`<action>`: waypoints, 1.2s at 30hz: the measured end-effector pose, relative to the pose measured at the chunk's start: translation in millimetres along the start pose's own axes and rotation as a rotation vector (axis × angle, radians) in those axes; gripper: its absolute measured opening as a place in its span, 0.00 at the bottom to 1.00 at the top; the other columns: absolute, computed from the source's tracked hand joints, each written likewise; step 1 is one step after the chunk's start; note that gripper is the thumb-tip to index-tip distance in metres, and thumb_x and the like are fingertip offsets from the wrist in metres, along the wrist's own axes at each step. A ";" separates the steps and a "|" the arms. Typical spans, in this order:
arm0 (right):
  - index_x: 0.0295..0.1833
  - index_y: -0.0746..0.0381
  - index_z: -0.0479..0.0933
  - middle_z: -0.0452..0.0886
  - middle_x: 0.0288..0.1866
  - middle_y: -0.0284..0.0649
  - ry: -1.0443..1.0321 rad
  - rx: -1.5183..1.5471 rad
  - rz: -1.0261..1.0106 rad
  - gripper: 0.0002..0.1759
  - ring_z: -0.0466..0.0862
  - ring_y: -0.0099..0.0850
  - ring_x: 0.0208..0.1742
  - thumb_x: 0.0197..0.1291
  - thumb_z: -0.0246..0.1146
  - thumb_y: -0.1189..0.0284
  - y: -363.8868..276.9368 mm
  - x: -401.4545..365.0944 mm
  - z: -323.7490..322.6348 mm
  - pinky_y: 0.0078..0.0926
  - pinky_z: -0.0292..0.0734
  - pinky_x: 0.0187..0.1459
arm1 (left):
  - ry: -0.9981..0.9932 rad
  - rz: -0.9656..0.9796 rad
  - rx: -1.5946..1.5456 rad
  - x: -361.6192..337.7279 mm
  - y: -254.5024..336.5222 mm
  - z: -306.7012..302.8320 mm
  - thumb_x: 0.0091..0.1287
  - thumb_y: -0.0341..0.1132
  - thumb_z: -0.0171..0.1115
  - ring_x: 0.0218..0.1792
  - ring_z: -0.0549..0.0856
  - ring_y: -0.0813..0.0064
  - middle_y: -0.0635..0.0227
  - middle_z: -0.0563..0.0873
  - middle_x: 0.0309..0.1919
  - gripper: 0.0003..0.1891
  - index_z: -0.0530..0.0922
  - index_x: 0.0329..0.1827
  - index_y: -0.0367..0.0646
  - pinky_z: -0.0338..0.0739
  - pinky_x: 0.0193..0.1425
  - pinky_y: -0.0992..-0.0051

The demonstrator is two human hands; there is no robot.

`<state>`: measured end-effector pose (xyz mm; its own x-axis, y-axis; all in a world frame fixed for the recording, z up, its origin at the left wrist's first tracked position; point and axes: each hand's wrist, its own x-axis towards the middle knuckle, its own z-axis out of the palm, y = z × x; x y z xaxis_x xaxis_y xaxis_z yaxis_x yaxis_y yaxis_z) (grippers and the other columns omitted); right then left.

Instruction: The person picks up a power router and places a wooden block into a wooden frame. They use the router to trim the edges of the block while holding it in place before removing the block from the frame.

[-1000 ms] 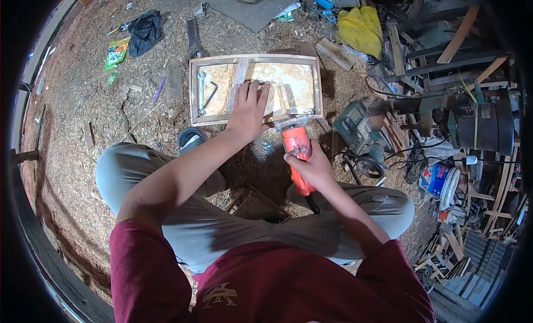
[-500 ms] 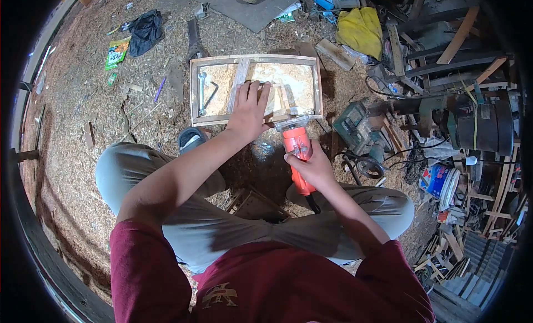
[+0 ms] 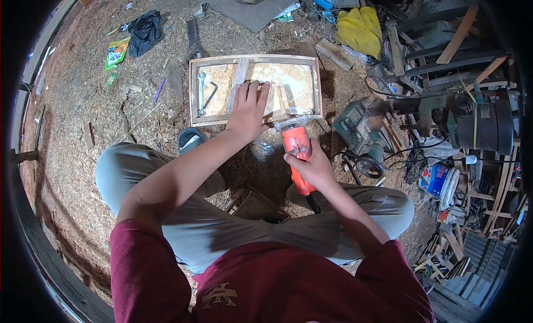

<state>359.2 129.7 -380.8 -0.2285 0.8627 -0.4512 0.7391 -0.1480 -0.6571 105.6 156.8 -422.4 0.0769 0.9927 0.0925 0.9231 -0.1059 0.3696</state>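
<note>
My right hand (image 3: pixel 313 166) is wrapped round the body of an orange trim router (image 3: pixel 297 145). The router's clear base sits against the near side of a shallow wooden tray (image 3: pixel 211 121), towards its right end. Fingers stretched out, my left hand (image 3: pixel 248 112) lies over the tray's near edge, its fingertips by small wood strips (image 3: pixel 282 101). What its palm presses on is hidden. A wooden slat (image 3: pixel 240 76) crosses the tray. Sawdust covers the tray's floor, and a wrench (image 3: pixel 202 92) and a hex key (image 3: pixel 212 93) rest at its left end.
A green machine (image 3: pixel 351 126) stands right of the tray, with cables and wood scraps around it. Beyond are a paint bucket (image 3: pixel 444 184) and a yellow cloth (image 3: pixel 361 31). A black plastic bag (image 3: pixel 146 33) and a purple stick (image 3: pixel 160 89) lie on the sawdust-strewn ground.
Almost nothing differs. The tray and the router sit a hair further left than before, with both hands in the same hold.
</note>
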 end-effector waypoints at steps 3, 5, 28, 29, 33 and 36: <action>0.58 0.64 0.75 0.89 0.48 0.49 0.000 -0.004 0.004 0.38 0.92 0.47 0.50 0.58 0.80 0.46 0.3 -0.6 -0.1 0.42 0.84 0.55 | 0.002 0.002 0.005 -0.2 0.0 0.4 0.53 0.46 0.89 0.82 0.63 0.39 0.44 0.64 0.78 0.65 0.55 0.89 0.37 0.54 0.91 0.43; 0.58 0.64 0.75 0.89 0.48 0.49 0.002 -0.004 0.003 0.38 0.92 0.47 0.50 0.58 0.81 0.46 1.0 -0.1 0.0 0.42 0.84 0.55 | 0.004 0.002 0.006 -0.2 -0.4 1.3 0.53 0.46 0.89 0.82 0.63 0.39 0.44 0.65 0.78 0.65 0.55 0.89 0.37 0.54 0.91 0.42; 0.58 0.65 0.75 0.88 0.46 0.47 0.010 0.011 -0.021 0.39 0.91 0.44 0.48 0.57 0.81 0.46 3.8 2.0 1.5 0.41 0.84 0.54 | 0.020 0.011 0.016 -0.2 -1.2 3.1 0.53 0.48 0.89 0.82 0.63 0.39 0.44 0.65 0.78 0.64 0.56 0.89 0.37 0.55 0.90 0.41; 0.58 0.65 0.75 0.88 0.46 0.46 0.007 0.018 -0.019 0.39 0.91 0.44 0.47 0.57 0.81 0.46 4.3 2.1 2.0 0.40 0.84 0.54 | 0.019 0.013 0.014 0.0 -1.3 3.0 0.53 0.48 0.89 0.82 0.63 0.39 0.44 0.65 0.78 0.65 0.56 0.89 0.37 0.55 0.90 0.41; 0.57 0.65 0.76 0.88 0.45 0.46 0.003 0.037 -0.006 0.38 0.91 0.42 0.47 0.58 0.81 0.45 1.7 0.8 0.3 0.39 0.84 0.54 | 0.014 0.015 -0.003 -0.1 -1.9 2.7 0.53 0.47 0.89 0.82 0.63 0.39 0.45 0.64 0.78 0.64 0.55 0.89 0.37 0.55 0.90 0.42; 0.56 0.64 0.76 0.88 0.45 0.45 0.007 0.035 0.010 0.37 0.91 0.41 0.47 0.58 0.81 0.46 2.3 -1.1 -0.6 0.38 0.84 0.54 | 0.001 0.005 -0.009 0.3 -1.3 0.8 0.54 0.47 0.89 0.82 0.63 0.39 0.45 0.64 0.79 0.64 0.55 0.89 0.37 0.55 0.90 0.42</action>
<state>361.6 128.7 -381.5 -0.2165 0.8643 -0.4541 0.7190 -0.1735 -0.6730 104.7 157.3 -423.5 0.0811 0.9922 0.0949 0.9192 -0.1113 0.3779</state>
